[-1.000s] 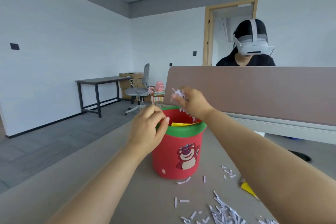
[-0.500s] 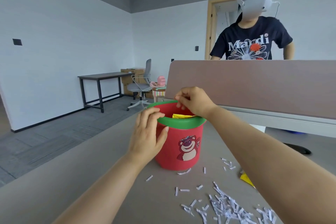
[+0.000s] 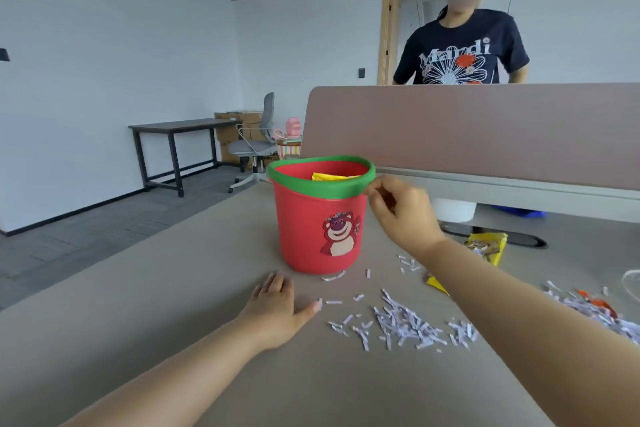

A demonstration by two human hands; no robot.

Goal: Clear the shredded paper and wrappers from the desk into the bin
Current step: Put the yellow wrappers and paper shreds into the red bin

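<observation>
Two bare forearms are seen entering from the lower edge of the view, each ending in a bare hand: the left hand [image 3: 275, 305] and the right hand [image 3: 401, 210]. No sleeve, cuff or glove is seen on either arm as far as the frame shows; both are uncovered from the wrist back to the picture's edge. No watch, bracelet or ring can be made out. Short, unpainted nails are shown on the left hand's fingertips [image 3: 316, 304]. The right hand is slightly blurred.
</observation>
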